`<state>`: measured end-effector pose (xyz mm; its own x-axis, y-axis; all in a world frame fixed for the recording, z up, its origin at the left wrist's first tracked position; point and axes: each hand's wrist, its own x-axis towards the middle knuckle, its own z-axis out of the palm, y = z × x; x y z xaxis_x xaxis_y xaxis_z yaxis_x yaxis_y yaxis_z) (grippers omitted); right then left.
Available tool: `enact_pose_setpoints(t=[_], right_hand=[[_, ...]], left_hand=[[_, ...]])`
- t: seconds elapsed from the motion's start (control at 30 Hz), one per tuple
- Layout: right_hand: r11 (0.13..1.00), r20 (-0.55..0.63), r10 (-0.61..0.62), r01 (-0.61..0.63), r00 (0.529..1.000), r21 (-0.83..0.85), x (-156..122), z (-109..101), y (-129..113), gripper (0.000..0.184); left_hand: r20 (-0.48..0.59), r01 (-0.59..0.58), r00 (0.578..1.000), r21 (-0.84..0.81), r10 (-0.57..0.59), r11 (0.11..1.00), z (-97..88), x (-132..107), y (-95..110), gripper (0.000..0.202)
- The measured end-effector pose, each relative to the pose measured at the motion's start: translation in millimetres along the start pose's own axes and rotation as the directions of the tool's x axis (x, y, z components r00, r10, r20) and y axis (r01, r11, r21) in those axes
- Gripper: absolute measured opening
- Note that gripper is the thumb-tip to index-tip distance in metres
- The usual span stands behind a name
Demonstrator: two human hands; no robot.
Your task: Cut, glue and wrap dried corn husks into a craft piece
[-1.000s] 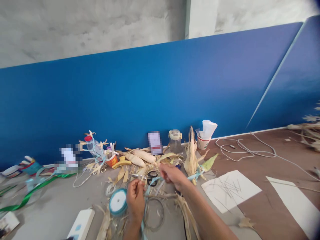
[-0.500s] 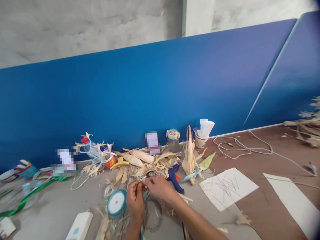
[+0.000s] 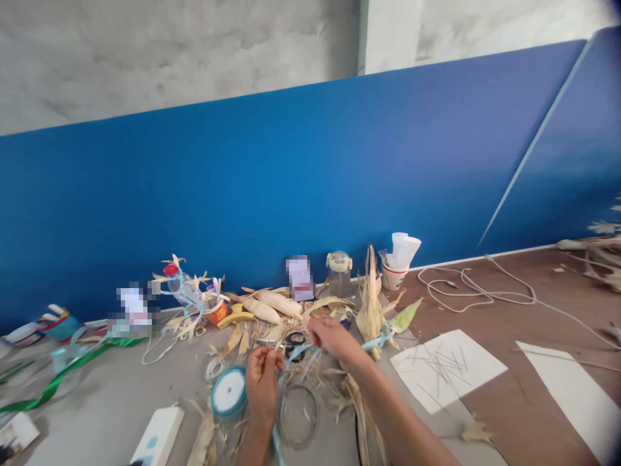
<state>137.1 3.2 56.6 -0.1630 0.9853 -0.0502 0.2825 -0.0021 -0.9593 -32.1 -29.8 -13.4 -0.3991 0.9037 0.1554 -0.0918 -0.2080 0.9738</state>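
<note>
My left hand (image 3: 262,382) is closed in a pinch just right of a teal ribbon spool (image 3: 229,391). What its fingertips hold is too small to make out. My right hand (image 3: 332,336) is farther up and right, fingers drawn together above the dry husk scraps; its contents are hidden. Between the hands lies a light blue ribbon (image 3: 298,351), near black-handled scissors (image 3: 295,339). More blue ribbon hangs below my left hand. A coil of thin wire (image 3: 299,417) rests on the table between my forearms. My right hand mostly covers a blue glue gun (image 3: 345,322).
Corn husks (image 3: 276,303), a clear jar (image 3: 339,275) and a husk bundle (image 3: 369,304) stand toward the blue partition (image 3: 272,188). White paper (image 3: 449,369) with thin dark sticks lies right. A white power strip (image 3: 158,437) and green ribbon (image 3: 72,372) lie left.
My right hand has moved up and right, away from my left hand, and now covers most of the glue gun. The light blue ribbon shows between the hands. My left hand has barely moved.
</note>
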Motion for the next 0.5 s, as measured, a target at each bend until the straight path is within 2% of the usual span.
enact_pose_setpoints(t=[0.03,0.1,0.17,0.23,0.3,0.4,0.43,0.5], right_hand=[[0.999,-0.078,-0.001,-0.002,0.997,-0.038,1,-8,1,0.049],[0.975,-0.144,-0.033,0.0,0.989,-0.223,3,-18,3,0.047],[0.906,-0.135,-0.009,-0.049,0.991,-0.42,3,-20,6,0.041],[0.844,-0.112,0.036,-0.09,0.993,-0.528,2,-13,8,0.032],[0.797,-0.129,0.03,-0.102,0.991,-0.596,1,-4,9,0.028],[0.73,-0.229,-0.111,-0.077,0.967,-0.679,-2,5,8,0.033],[0.742,-0.235,-0.157,-0.043,0.959,-0.669,-3,6,6,0.031],[0.835,-0.164,-0.184,0.066,0.969,-0.546,-5,9,3,0.022]], left_hand=[[0.018,0.051,0.999,-0.068,-0.05,0.996,0.5,2,1,0.033],[0.093,0.149,0.987,-0.2,-0.132,0.968,1.8,3,4,0.034],[0.166,0.217,0.971,-0.284,-0.175,0.934,2.9,3,4,0.035],[0.204,0.249,0.96,-0.317,-0.19,0.915,3.3,2,4,0.034],[0.219,0.264,0.955,-0.333,-0.198,0.905,3.0,2,3,0.033],[0.225,0.273,0.953,-0.341,-0.204,0.899,3.2,1,2,0.033],[0.219,0.271,0.954,-0.34,-0.204,0.901,3.6,1,2,0.033],[0.195,0.256,0.96,-0.322,-0.201,0.912,5.0,1,3,0.035]])
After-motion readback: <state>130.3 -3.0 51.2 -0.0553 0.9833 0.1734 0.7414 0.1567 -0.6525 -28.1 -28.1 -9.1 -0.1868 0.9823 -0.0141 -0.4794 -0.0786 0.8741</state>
